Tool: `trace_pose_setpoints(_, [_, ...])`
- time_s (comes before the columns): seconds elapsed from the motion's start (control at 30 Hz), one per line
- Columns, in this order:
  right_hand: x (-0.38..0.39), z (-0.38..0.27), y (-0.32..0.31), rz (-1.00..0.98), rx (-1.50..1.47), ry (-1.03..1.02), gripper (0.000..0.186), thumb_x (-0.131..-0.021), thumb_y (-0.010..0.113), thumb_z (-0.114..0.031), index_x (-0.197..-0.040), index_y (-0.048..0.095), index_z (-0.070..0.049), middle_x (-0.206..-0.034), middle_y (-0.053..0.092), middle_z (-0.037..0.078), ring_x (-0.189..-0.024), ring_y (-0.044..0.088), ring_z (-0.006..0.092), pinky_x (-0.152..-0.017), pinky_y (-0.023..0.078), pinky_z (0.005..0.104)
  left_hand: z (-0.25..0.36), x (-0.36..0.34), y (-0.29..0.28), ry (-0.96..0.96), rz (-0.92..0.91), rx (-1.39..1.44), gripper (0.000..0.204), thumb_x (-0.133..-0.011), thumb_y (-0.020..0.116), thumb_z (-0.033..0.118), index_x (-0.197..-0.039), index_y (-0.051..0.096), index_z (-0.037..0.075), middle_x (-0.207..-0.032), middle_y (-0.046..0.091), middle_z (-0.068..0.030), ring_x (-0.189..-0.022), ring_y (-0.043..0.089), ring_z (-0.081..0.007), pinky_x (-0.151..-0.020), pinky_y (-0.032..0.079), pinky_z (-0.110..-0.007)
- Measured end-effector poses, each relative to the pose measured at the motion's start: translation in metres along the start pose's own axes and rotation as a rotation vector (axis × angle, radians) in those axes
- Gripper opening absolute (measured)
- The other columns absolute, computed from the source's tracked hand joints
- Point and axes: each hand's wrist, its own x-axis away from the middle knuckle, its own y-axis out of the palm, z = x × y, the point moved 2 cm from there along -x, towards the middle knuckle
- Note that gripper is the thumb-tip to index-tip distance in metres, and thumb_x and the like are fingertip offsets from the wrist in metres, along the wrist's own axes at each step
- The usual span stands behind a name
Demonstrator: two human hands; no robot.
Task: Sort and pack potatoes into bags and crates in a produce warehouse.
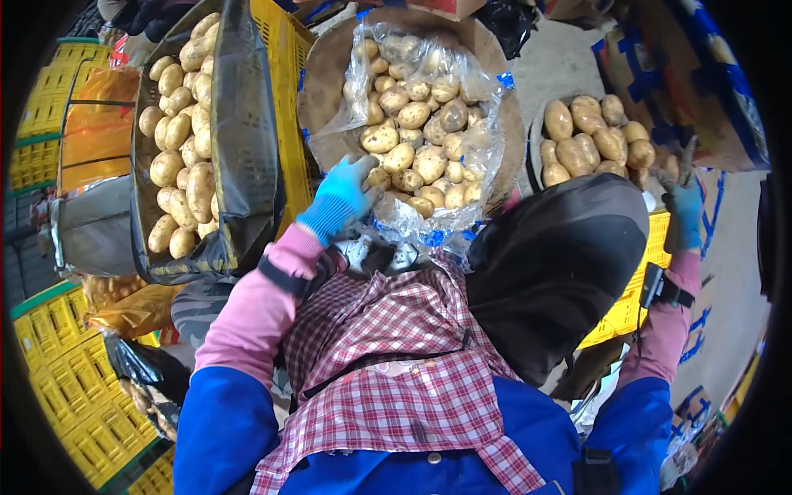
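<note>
My left hand (pixel 346 191), in a blue knitted glove, reaches to the near left edge of a potato heap (pixel 417 136). Its fingers curve round a potato (pixel 378 178) there. The heap lies on clear plastic film (pixel 492 124) inside a round brown container (pixel 326 70). Far to the right, my right hand (pixel 683 196), gloved too, is beside a smaller container of large potatoes (pixel 590 136). A potato (pixel 672 169) shows between its spread thumb and fingers; part of the grip is hidden.
On the left stands a dark-lined crate (pixel 243 124) filled with potatoes (pixel 183 132), beside a yellow crate (pixel 285 99). Yellow crates (pixel 74 375) are stacked at lower left. A cardboard box (pixel 701 91) with blue tape is at upper right. My raised knee (pixel 569 239) lies between the containers.
</note>
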Motion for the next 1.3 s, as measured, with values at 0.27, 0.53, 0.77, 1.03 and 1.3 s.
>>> trace_pose_setpoints(0.27, [-0.014, 0.173, 0.089, 0.102, 0.640, -0.001, 0.060, -0.079, 0.070, -0.018, -0.133, 0.046, -0.008, -0.114, 0.060, 0.005, -0.067, 0.050, 0.0052, -0.052, 0.036, 0.0184, -0.009, -0.108, 0.072, 0.052, -0.403, -0.515, 0.060, -0.071, 0.072, 0.031, -0.123, 0.051, 0.012, -0.111, 0.059, -0.0199, -0.100, 0.060, -0.0352, -0.083, 0.049, -0.043])
trace_pose_setpoints(0.53, [0.029, 0.244, -0.013, 0.162, 0.276, 0.082, 0.058, -0.080, 0.069, -0.016, -0.133, 0.046, -0.008, -0.117, 0.059, 0.003, -0.066, 0.048, 0.0048, -0.051, 0.035, 0.0185, 0.002, -0.135, 0.106, -0.137, -0.397, -0.409, 0.064, -0.066, 0.072, 0.015, -0.126, 0.050, 0.007, -0.128, 0.050, -0.0183, -0.118, 0.049, -0.0343, -0.095, 0.045, -0.039])
trace_pose_setpoints(0.77, [0.019, 0.014, -0.037, 0.208, -0.229, -0.218, 0.050, -0.086, 0.055, -0.008, -0.135, 0.044, -0.007, -0.128, 0.051, -0.001, -0.063, 0.038, 0.0023, -0.050, 0.028, 0.0175, -0.031, -0.135, 0.133, 0.072, -0.360, -0.436, 0.043, -0.075, 0.063, 0.019, -0.118, 0.059, 0.014, -0.119, 0.058, -0.0128, -0.107, 0.058, -0.0306, -0.087, 0.049, -0.040])
trace_pose_setpoints(1.03, [0.161, -0.252, 0.031, 0.247, -0.197, -0.608, 0.045, -0.091, 0.046, -0.025, -0.130, 0.046, -0.001, -0.116, 0.056, 0.008, -0.078, 0.045, 0.0037, -0.065, 0.036, 0.0177, -0.063, -0.135, 0.146, 0.031, -0.059, -0.391, 0.039, -0.079, 0.062, 0.035, -0.113, 0.062, 0.017, -0.109, 0.064, -0.0097, -0.097, 0.063, -0.0275, -0.082, 0.052, -0.041])
trace_pose_setpoints(1.3, [0.152, -0.235, 0.208, -0.429, -0.398, -0.299, 0.042, -0.085, 0.056, -0.009, -0.125, 0.047, 0.004, -0.108, 0.059, 0.010, -0.069, 0.052, 0.0063, -0.059, 0.043, 0.0192, -0.024, -0.121, 0.088, -0.035, -0.179, -0.070, 0.047, -0.061, 0.070, 0.017, -0.105, 0.058, 0.004, -0.100, 0.063, -0.0217, -0.093, 0.063, -0.0362, -0.078, 0.051, -0.042])
